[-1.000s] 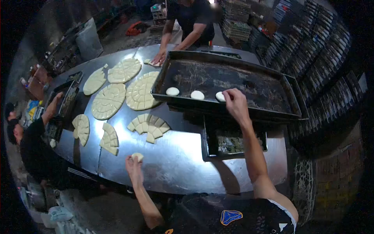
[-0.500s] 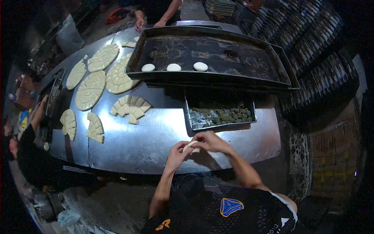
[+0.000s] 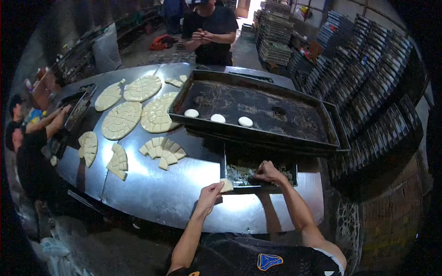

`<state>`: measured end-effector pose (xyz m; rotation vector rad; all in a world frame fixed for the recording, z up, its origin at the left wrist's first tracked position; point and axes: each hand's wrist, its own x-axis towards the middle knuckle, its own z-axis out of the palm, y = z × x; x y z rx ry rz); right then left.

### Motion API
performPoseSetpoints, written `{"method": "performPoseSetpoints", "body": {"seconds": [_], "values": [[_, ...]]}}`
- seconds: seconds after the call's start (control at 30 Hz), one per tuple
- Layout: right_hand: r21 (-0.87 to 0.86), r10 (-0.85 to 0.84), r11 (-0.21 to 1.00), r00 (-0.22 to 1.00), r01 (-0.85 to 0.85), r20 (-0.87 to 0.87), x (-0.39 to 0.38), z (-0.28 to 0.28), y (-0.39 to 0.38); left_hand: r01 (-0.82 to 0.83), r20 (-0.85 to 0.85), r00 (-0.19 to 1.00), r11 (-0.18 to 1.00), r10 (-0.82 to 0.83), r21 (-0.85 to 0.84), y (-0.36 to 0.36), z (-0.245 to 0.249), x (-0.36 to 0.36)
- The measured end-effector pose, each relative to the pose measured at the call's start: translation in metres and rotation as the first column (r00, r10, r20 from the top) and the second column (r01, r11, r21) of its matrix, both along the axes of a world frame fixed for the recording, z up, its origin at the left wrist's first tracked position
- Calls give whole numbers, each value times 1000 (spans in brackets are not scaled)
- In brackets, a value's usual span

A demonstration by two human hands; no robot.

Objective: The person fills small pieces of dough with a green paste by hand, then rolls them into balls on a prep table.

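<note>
A flattened piece of dough [image 3: 226, 185] is held in my left hand [image 3: 210, 195], near the front left corner of a small tray [image 3: 239, 189]. Inside that tray lies crumbly greenish filling [image 3: 241, 174]. My right hand [image 3: 268, 172] reaches into the filling with its fingers pressed together; whatever they grip is hidden. Behind the small tray stands a large dark baking tray [image 3: 248, 103], with three round dough balls [image 3: 218, 118] along its near edge. Several scored dough slabs and cut pieces [image 3: 122, 120] lie on the metal table to the left.
Across the metal table [image 3: 161, 195] stands a co-worker [image 3: 209, 34] with hands together. More people [image 3: 34, 133] work at another tray [image 3: 78, 112] on the far left. Stacked trays [image 3: 368, 92] rise on the right.
My right hand has left the dough and moved right and forward into the filling. My left hand keeps the dough. The view has tilted up, showing more of the co-worker opposite.
</note>
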<state>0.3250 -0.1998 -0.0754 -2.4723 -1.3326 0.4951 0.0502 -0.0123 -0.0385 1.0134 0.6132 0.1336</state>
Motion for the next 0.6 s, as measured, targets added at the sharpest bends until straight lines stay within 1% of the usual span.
{"method": "performPoseSetpoints", "body": {"seconds": [0.03,0.07,0.1,0.13,0.17,0.2,0.23,0.27,0.3,0.33,0.37,0.4,0.43,0.47,0.5,0.53,0.57,0.6], "values": [[0,10,1000,1000,-10,6,-7,19,3,-10,6,1000,1000,10,0,0,0,7],[122,-59,989,987,78,-151,-20,44,4,1,12,1000,998,-1,-58,0,0,15],[221,-109,958,943,184,-314,-35,68,5,14,15,1000,993,-12,-118,-1,1,22],[292,-138,907,868,304,-477,-47,82,8,38,21,999,991,-35,-129,-3,4,29],[319,-141,884,846,342,-515,-57,83,12,33,11,999,990,-31,-140,-6,8,35],[428,-111,875,954,227,-278,-75,91,16,41,20,999,986,-39,-162,-9,14,41],[503,-89,860,996,89,-24,-92,95,21,52,27,998,982,-48,-184,-13,17,45],[489,-75,872,996,38,57,-102,89,26,56,51,997,991,-50,-123,-17,7,52],[526,-106,847,994,76,27,-117,91,31,61,72,996,996,-56,-63,-20,-9,58],[522,-125,849,991,83,47,-122,87,32,91,97,991,995,-87,-33,-18,-7,61],[519,-144,850,987,87,70,-124,84,31,8,132,991,990,11,-142,-22,-4,60],[502,-115,861,993,80,39,-124,92,28,11,139,990,986,12,-167,-20,-2,59],[489,-56,872,997,23,53,-115,88,22,14,153,988,982,15,-188,-15,1,60],[519,-71,845,990,126,-124,-111,91,20,-1,134,990,976,31,-220,-12,5,59],[531,-75,815,952,230,-297,-108,96,17,37,124,992,968,-6,-248,-5,7,58],[531,-51,820,953,211,-300,-100,92,15,56,116,993,968,-28,-245,-2,18,57],[441,-75,874,954,203,-289,-96,91,8,75,109,993,968,-49,-241,-1,29,57],[418,-37,881,913,221,-406,-93,91,8,77,110,993,968,-52,-239,0,30,60]]}}
